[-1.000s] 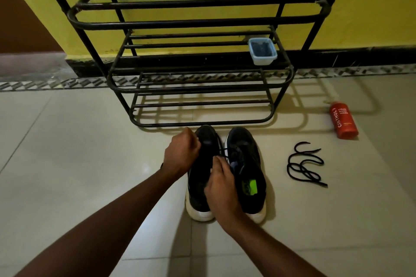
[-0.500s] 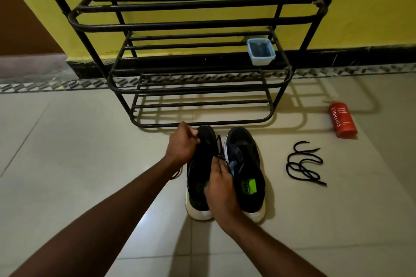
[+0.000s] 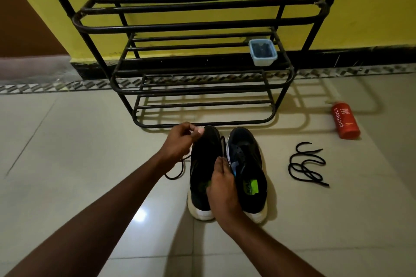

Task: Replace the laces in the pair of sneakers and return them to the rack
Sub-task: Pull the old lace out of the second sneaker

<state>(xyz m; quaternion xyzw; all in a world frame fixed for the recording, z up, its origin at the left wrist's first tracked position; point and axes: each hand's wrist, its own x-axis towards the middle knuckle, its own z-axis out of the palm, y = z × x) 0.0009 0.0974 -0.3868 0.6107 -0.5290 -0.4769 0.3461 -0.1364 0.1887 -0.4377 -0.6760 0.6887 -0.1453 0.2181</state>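
**Sneakers (image 3: 253,202) on the floor (image 3: 67,153), just in front of the rack (image 3: 191,27)**

The black metal rack stood against a yellow wall (image 3: 371,2). Just before its lowest bar the two sneakers stood side by side on the pale tiled floor, with toes to the rack and heels to the person. The left sneaker (image 3: 202,159) was black with a white sole, the right sneaker (image 3: 249,155) dark blue and black.

The left hand (image 3: 180,141) was at the toe of the left sneaker. Its fingers were curled and pinched a black lace (image 3: 182,167), which ran down and made a loop on the floor beside that sneaker. The right hand (image 3: 222,191) lay over the opening of the left sneaker, its fingers close together at a strand of lace between the two sneakers. Whether they pinched it, I could not tell.

Well apart to the right, a red bottle (image 3: 344,120) lay on its side on the floor. Between it and the sneakers lay a loose lace (image 3: 304,170), black and curled. A small pale blue container (image 3: 262,53) stood at the right end of the rack's middle shelf.
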